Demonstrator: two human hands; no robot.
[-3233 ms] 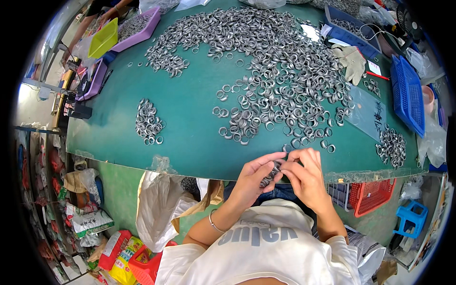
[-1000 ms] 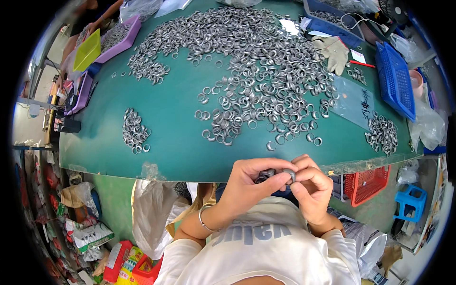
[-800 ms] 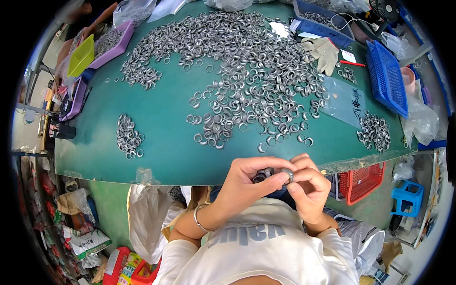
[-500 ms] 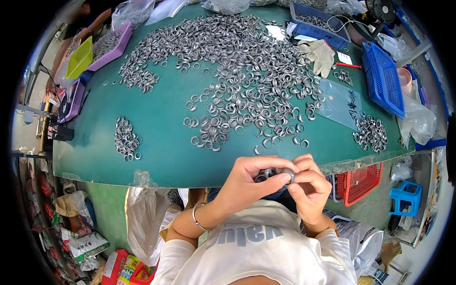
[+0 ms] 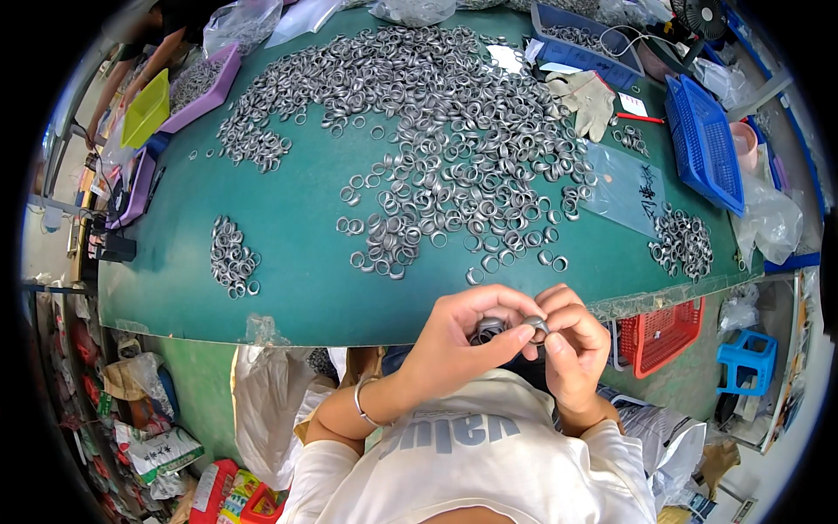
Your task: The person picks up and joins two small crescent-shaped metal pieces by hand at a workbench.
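Several grey metal rings (image 5: 487, 328) sit in the curled fingers of my left hand (image 5: 458, 336). Its thumb and forefinger also pinch a single ring (image 5: 535, 326). My right hand (image 5: 573, 342) grips that same ring from the other side, with its thumb and fingertips against it. Both hands are held just off the near edge of the green table (image 5: 305, 306), in front of my white shirt. Beyond them spreads a big heap of similar rings (image 5: 454, 131). Smaller piles lie at the left (image 5: 232, 258) and at the right (image 5: 681, 244).
Blue baskets (image 5: 705, 144) and a blue bin (image 5: 585, 44) line the right and far sides. A glove (image 5: 583, 100), a red pen (image 5: 640, 118) and a clear bag (image 5: 621, 188) lie nearby. Purple tray (image 5: 205, 87) and yellow tray (image 5: 146, 106) stand far left, near another person's arm (image 5: 157, 65).
The pinched ring has been turned between my fingertips and shifted slightly right. My right fingers have changed their hold around it. At the far left, the other person's arm has moved.
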